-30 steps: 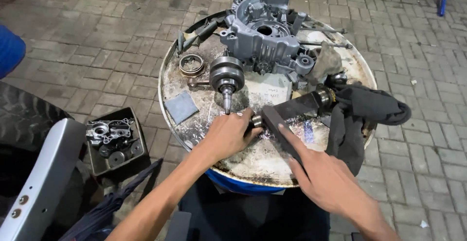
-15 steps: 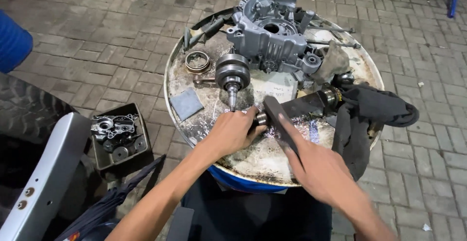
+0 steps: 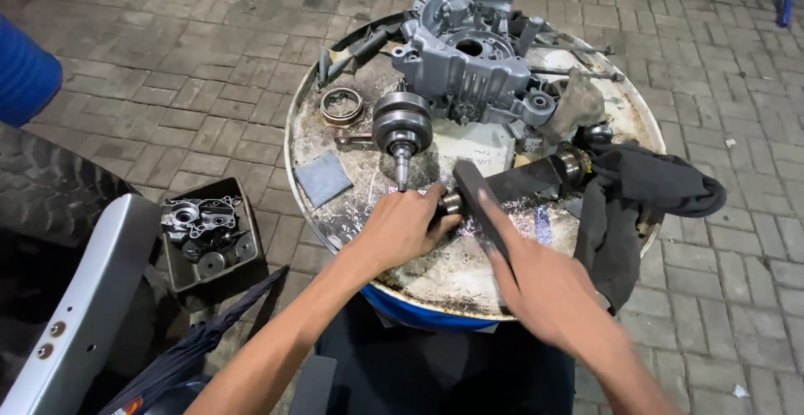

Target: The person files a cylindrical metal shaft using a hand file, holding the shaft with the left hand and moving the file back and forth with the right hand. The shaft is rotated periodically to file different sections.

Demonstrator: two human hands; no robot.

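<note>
Steel shaft, greasy, cylindrical, left hand grip clamping its end; right hand grip holding flat dark file

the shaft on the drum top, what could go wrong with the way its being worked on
The left hand grips the shaft right at its end, where the right hand drives a flat dark tool; a slip could catch the fingers. The shaft lies unclamped, so it may roll. The crankshaft stands close by and could get knocked.
</note>
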